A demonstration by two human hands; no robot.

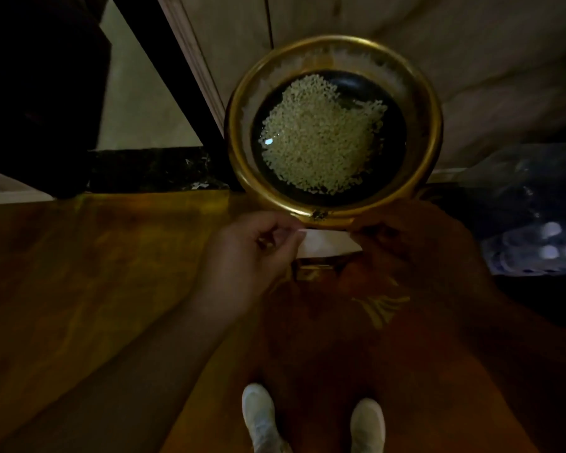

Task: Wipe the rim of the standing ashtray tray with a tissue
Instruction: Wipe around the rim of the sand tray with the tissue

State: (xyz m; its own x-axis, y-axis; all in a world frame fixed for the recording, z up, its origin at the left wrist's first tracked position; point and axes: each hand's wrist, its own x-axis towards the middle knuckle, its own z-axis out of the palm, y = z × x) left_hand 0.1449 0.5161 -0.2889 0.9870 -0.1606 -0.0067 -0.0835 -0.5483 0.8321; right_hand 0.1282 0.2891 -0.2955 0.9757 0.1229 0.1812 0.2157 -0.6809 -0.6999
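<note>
Left hand (258, 246), right hand (406, 243) pinch tissue (327, 245) taut below rim (435, 132). We press on dark spot (318, 215), then follow curve.

One head-worn view, steeply downward and close over the ashtray tray (335, 214) (shoes (312, 420) at bottom edge).

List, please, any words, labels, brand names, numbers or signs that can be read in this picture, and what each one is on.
None can be read.
The gold rim of the ashtray tray and the white tissue held between the hands show no lettering.
The pale pattern on the floor is too dim and blurred to tell whether it is writing.
</note>
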